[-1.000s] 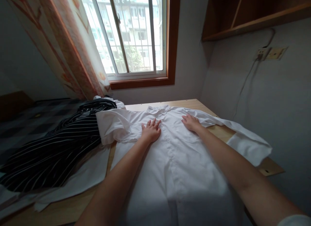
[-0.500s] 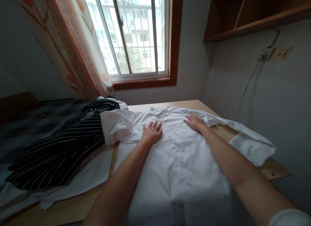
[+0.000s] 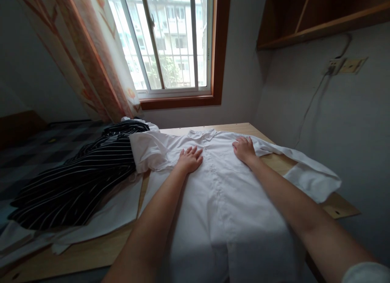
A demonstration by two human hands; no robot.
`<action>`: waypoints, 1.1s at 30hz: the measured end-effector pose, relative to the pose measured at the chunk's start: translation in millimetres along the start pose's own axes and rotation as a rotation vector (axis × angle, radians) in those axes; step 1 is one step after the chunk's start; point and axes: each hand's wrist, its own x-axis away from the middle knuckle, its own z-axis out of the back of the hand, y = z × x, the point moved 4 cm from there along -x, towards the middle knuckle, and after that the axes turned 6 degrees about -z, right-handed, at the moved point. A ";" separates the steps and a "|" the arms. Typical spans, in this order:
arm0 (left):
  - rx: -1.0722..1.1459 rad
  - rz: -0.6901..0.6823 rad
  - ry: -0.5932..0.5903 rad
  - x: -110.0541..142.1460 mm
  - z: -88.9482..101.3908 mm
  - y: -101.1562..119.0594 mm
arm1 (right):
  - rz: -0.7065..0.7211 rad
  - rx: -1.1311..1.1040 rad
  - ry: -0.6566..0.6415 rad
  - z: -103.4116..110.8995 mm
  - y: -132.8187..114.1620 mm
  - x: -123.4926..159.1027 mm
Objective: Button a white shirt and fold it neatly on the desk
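Note:
A white button-front shirt (image 3: pixel 210 193) lies spread face up, its collar (image 3: pixel 201 134) toward the window and its sleeves out to both sides. My left hand (image 3: pixel 190 159) rests flat on the chest beside the button placket, fingers stretched. On the other side of the placket, below the shoulder, my right hand (image 3: pixel 244 150) has its fingers curled into the cloth; the fingertips are partly hidden. The short-looking left sleeve (image 3: pixel 149 151) touches a black striped garment (image 3: pixel 82 181). At the right, the other sleeve (image 3: pixel 315 179) reaches past the board's side.
Under the shirt is a light wooden board (image 3: pixel 91 250). White cloth (image 3: pixel 115 214) lies below the striped garment, near a checked bed cover (image 3: pixel 39 153). Behind are a window (image 3: pixel 173 43) and a curtain (image 3: pixel 76 43). A shelf (image 3: pixel 304 23) and a plugged-in socket (image 3: pixel 335 66) are at right.
My right hand has gone from lying flat with spread fingers to curled fingers. My left hand stays flat on the shirt. The left-side sleeve has shifted slightly to the right.

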 end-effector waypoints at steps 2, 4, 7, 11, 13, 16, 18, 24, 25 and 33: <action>-0.041 -0.004 0.042 2.2 2.0 6.4 | 0.055 -0.025 -0.037 5.8 -24.9 12.3; -0.087 -0.011 0.113 5.5 4.5 16.3 | 0.104 -0.093 -0.118 7.1 -54.5 25.4; -0.066 0.037 0.155 12.3 3.4 28.4 | 0.181 -0.167 -0.232 3.4 -94.8 42.5; 0.005 0.078 0.076 27.2 -3.5 24.9 | 0.099 -0.196 -0.304 -3.3 -106.0 50.3; 0.003 0.044 0.047 36.1 -3.7 16.6 | 0.046 -0.203 -0.330 -5.7 -94.0 47.9; -0.006 0.011 0.037 47.6 -0.8 4.4 | -0.040 -0.189 -0.356 -9.1 -64.1 39.7; -0.014 0.002 0.046 53.1 1.0 0.9 | -0.090 -0.162 -0.353 -11.4 -42.7 34.3; -0.027 -0.003 0.047 68.0 2.4 6.9 | -0.125 -0.073 -0.296 -8.9 -5.7 39.6; -0.033 -0.009 0.044 69.2 3.9 8.8 | -0.121 -0.059 -0.278 -6.0 -5.2 42.3; -0.067 0.046 0.180 17.3 30.0 26.2 | 0.110 -0.077 -0.190 3.6 -59.6 34.2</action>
